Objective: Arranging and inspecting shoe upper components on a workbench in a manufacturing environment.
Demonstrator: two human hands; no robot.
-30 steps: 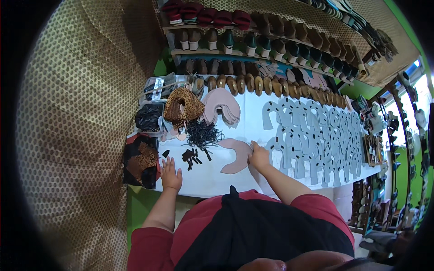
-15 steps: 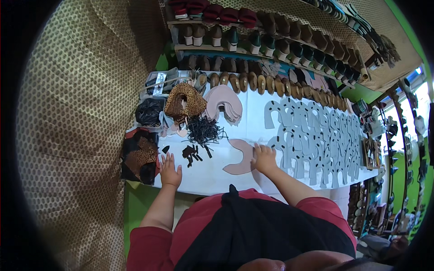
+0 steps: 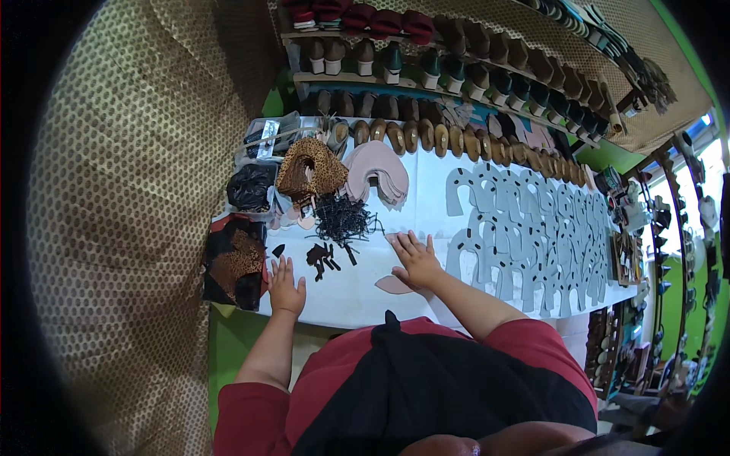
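Note:
My right hand [image 3: 417, 262] lies flat with spread fingers on a curved pink shoe-upper piece [image 3: 391, 285]. The hand covers most of that piece; one pointed end shows below the palm. At the table's left front, my left hand [image 3: 286, 289] rests with its fingers stretched out, holding nothing. Just beyond its fingertips is a small black pointed scrap [image 3: 279, 249]. Several small dark strips [image 3: 325, 258] lie between my two hands, and behind them is a tangled heap of thin black strips [image 3: 341, 219].
Rows of grey horseshoe-shaped pieces [image 3: 525, 235] with dark tabs cover the right side. Stacked pink pieces [image 3: 378, 169] and leopard-print pieces [image 3: 304, 175] sit further back, beside a black plastic bag [image 3: 251, 188]. Dark and leopard-print material [image 3: 237, 262] lies left. Brown shoe lasts [image 3: 426, 135] line the back.
My right hand has slid left and away from me, from the pink piece's right edge to over its middle. My left hand has stayed put.

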